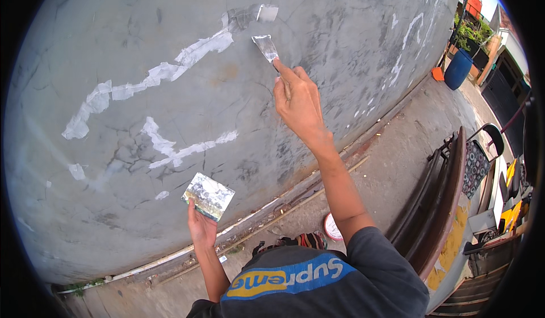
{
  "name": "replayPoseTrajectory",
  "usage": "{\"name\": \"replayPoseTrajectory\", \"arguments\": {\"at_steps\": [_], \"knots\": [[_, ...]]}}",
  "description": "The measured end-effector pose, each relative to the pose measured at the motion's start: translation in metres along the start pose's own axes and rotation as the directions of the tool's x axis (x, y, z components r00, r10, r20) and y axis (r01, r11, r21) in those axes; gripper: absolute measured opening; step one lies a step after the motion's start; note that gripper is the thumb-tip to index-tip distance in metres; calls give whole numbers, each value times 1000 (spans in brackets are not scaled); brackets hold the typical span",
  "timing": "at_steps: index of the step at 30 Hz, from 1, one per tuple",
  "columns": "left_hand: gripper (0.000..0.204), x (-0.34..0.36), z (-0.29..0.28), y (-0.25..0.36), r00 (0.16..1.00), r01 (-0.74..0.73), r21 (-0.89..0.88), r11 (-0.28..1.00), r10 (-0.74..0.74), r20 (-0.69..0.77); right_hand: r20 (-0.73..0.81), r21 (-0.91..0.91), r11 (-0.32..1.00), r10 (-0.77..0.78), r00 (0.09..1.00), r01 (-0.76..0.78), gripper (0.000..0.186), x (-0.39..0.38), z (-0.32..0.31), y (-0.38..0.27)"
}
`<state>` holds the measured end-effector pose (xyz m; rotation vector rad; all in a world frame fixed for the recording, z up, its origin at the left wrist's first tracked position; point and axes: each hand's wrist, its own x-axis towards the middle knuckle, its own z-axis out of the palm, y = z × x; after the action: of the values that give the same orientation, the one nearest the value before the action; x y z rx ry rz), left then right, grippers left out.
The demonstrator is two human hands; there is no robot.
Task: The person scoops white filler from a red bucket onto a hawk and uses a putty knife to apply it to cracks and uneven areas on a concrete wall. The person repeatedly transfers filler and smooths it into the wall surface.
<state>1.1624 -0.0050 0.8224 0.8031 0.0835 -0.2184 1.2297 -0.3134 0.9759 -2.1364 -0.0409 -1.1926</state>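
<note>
One scraper (pixel 265 48), one square plate (pixel 209 196), one wall (pixel 187 97), one blue barrel (pixel 458 69), one orange tank (pixel 473 5)

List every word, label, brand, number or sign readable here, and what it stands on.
Dark shirt: large lettering on a blue and yellow print, upside down in view; legible, wording not copied here.
Round white tub with red rim: any markings too small to read.
Scraper in the right hand, square plate in the left hand: no lettering discernible.
</note>
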Motion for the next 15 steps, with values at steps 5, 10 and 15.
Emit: {"name": "replayPoseTrajectory", "arguments": {"at_steps": [5, 10, 15], "knots": [[52, 5, 8, -3, 998, 15, 16, 1000, -16, 64, -67, -4, 1000, -13, 998, 13, 34, 51, -43, -14], [51, 9, 8, -10, 997, 42, 8, 999, -42, 70, -57, -78, 995, -64, 996, 59, 34, 41, -16, -7], [53, 4, 3, -6, 1000, 21, 27, 999, -22, 22, 68, -51, 998, -34, 997, 38, 35, 27, -39, -18]]}}
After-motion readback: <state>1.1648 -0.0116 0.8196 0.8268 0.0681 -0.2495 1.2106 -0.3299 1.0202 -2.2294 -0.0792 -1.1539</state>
